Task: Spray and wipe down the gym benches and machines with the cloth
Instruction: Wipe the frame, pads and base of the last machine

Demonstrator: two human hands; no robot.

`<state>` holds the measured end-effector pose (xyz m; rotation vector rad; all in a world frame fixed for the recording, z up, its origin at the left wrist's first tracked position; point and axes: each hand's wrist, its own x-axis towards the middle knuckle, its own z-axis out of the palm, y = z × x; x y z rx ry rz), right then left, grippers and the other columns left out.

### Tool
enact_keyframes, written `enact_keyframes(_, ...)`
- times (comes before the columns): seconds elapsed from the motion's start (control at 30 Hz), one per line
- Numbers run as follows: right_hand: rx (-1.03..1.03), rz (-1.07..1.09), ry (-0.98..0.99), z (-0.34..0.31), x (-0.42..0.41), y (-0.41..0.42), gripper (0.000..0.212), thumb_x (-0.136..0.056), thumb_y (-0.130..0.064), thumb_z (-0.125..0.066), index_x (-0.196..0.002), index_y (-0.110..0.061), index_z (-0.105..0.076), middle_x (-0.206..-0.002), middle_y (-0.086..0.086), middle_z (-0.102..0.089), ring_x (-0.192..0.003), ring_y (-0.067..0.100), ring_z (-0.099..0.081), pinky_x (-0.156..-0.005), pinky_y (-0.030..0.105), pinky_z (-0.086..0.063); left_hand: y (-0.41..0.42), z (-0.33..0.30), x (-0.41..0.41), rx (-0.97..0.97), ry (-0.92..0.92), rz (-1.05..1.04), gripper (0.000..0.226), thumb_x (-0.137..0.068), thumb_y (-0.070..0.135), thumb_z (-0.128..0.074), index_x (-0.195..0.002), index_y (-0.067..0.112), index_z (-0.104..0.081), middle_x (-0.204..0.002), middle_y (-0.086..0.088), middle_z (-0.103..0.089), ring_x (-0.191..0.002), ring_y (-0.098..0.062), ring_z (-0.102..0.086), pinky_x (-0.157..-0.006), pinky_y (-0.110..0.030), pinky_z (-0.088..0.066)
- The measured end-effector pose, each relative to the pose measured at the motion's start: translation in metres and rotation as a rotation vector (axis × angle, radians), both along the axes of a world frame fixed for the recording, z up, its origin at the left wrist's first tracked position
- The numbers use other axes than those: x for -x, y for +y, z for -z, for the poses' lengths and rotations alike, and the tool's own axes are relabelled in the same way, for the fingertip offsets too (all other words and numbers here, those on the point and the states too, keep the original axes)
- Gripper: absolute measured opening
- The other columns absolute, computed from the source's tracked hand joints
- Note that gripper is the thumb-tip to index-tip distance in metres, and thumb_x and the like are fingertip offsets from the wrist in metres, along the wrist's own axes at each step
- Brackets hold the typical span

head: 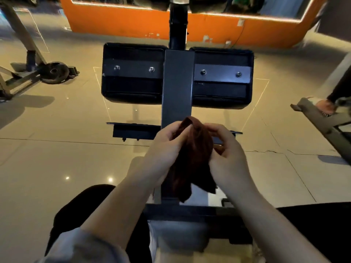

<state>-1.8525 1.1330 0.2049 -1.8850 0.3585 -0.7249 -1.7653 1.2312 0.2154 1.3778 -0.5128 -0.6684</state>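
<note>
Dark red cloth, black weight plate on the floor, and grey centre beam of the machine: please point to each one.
Dark red cloth (191, 160): head view, middle of the hanging fabric.
Black weight plate (54, 71): head view, near its hub.
Grey centre beam (177, 86): head view, flat top face.

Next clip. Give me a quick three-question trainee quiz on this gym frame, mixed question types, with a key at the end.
1. True or false: the cloth is spread flat on one of the black pads.
2. Which hand has a grip on the cloth? A) left hand only B) right hand only C) both
3. Fill in: the weight plate lies on the ____, to the left of the machine's central beam.

Key
1. False: it is bunched and held up between the left hand and right hand, above the beam.
2. C
3. floor
</note>
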Motion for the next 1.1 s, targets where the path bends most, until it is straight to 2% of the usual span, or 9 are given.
enact_keyframes(0.1,0.160,0.043,0.149,-0.016,0.008,-0.013,0.017,-0.093,-0.024,-0.062,-0.105,-0.030,-0.052,-0.095,-0.017,-0.059,-0.084,-0.002,-0.058,-0.064,0.011,-0.046,-0.001,0.003,0.002,-0.021,-0.097,-0.041,0.014,-0.096,0.027,-0.055,-0.101,0.022,-0.067,-0.089,0.006,-0.070,-0.081,0.000,-0.066,-0.065,-0.012,-0.051)
enact_keyframes(0.23,0.462,0.065,0.399,-0.027,0.026,-0.036,0.018,-0.095,-0.036,-0.056,-0.091,-0.018,-0.059,-0.082,-0.006,-0.063,-0.072,0.014,-0.058,-0.060,0.030,-0.046,0.001,0.004,0.002,0.014,-0.047,0.001,0.017,-0.091,0.029,-0.058,-0.100,0.019,-0.069,-0.092,0.002,-0.072,-0.091,-0.010,-0.068,-0.074,-0.021,-0.054)
enact_keyframes(0.27,0.351,0.029,0.459,-0.028,0.028,-0.041,0.025,-0.096,-0.037,-0.053,-0.091,-0.015,-0.063,-0.081,-0.001,-0.065,-0.071,0.020,-0.061,-0.064,0.034,-0.050,0.001,0.004,0.002,0.026,0.007,0.018,0.022,-0.089,0.029,-0.059,-0.103,0.016,-0.069,-0.095,0.000,-0.073,-0.093,-0.012,-0.069,-0.075,-0.023,-0.055)
enact_keyframes(0.37,-0.374,-0.193,0.518,-0.027,0.028,-0.040,0.037,-0.099,-0.039,-0.049,-0.101,-0.008,-0.070,-0.089,0.007,-0.071,-0.078,0.026,-0.070,-0.073,0.038,-0.060,0.000,0.002,0.001,0.003,0.133,0.018,0.025,-0.092,0.028,-0.058,-0.110,0.013,-0.067,-0.102,-0.006,-0.073,-0.094,-0.015,-0.070,-0.076,-0.028,-0.055)
enact_keyframes(0.53,-0.677,-0.228,0.366,-0.009,0.022,-0.045,0.050,-0.095,-0.058,-0.036,-0.113,-0.025,-0.070,-0.105,0.000,-0.073,-0.098,0.018,-0.069,-0.086,0.037,-0.055,-0.003,0.006,-0.002,-0.012,0.135,0.009,0.025,-0.088,0.028,-0.059,-0.108,0.016,-0.068,-0.101,-0.004,-0.073,-0.097,-0.016,-0.070,-0.080,-0.035,-0.058)
enact_keyframes(0.63,-0.544,-0.289,0.407,-0.007,0.020,-0.053,0.054,-0.082,-0.060,-0.050,-0.115,-0.020,-0.068,-0.108,0.000,-0.073,-0.103,0.018,-0.067,-0.091,0.038,-0.054,-0.005,0.008,-0.004,-0.044,0.098,0.039,0.028,-0.082,0.031,-0.062,-0.104,0.017,-0.070,-0.101,-0.004,-0.073,-0.099,-0.017,-0.068,-0.086,-0.039,-0.056)
enact_keyframes(0.73,-0.335,-0.258,0.432,-0.006,0.022,-0.062,0.046,-0.072,-0.049,-0.063,-0.098,-0.012,-0.067,-0.093,0.004,-0.071,-0.095,0.023,-0.067,-0.088,0.037,-0.055,-0.009,0.009,-0.006,-0.083,0.046,0.025,0.024,-0.082,0.030,-0.063,-0.101,0.018,-0.070,-0.098,-0.002,-0.072,-0.100,-0.018,-0.067,-0.088,-0.038,-0.055)
enact_keyframes(0.9,-0.281,-0.190,0.404,-0.007,0.022,-0.071,0.021,-0.084,-0.036,-0.065,-0.089,-0.016,-0.065,-0.079,-0.001,-0.067,-0.079,0.015,-0.065,-0.069,0.027,-0.049,-0.018,0.008,-0.009,-0.121,0.000,0.023,0.014,-0.092,0.017,-0.058,-0.099,0.013,-0.069,-0.088,0.000,-0.070,-0.088,-0.013,-0.067,-0.081,-0.029,-0.054)
enact_keyframes(1.1,-0.159,-0.030,0.372,-0.019,0.032,-0.083,0.023,-0.086,-0.037,-0.065,-0.084,-0.014,-0.063,-0.074,-0.003,-0.063,-0.070,0.009,-0.061,-0.063,0.023,-0.044,-0.029,0.004,-0.008,-0.142,-0.047,0.101,0.014,-0.090,0.011,-0.059,-0.085,0.016,-0.071,-0.081,0.000,-0.067,-0.082,-0.012,-0.064,-0.077,-0.026,-0.050)
